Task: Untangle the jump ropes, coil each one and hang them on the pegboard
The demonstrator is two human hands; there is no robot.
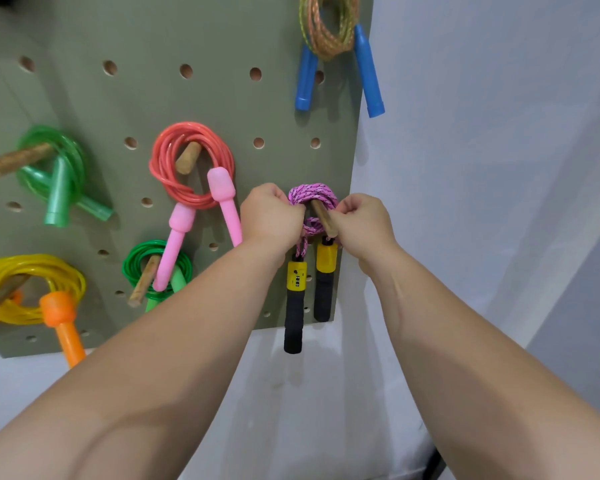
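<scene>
1. Pink rope (313,194), braided with dark flecks, is coiled and looped over a wooden peg (323,218) near the lower right corner of the green pegboard (222,109).
2. Left hand (271,214) is closed on the left side of the coil; right hand (364,220) is closed on the right side, fingertips pinching the strands just beside the peg. The hands sit apart, with coil and peg between them.
3. The rope's two handles (294,299), yellow tops with black foam grips, hang straight down below the hands; the left one reaches past the bottom edge of the board.
4. Other ropes already on pegs: red rope (187,164) with pink handles, just left of the left hand; light green rope (54,168) further left; dark green rope (153,268) below the red one; yellow rope (32,285) with orange handles at lower left; tan rope (329,26) with blue handles at upper right.
5. One pink handle of the red rope hangs down close to the left wrist; whether they touch cannot be told.
6. Both forearms cover the lower frame.
</scene>
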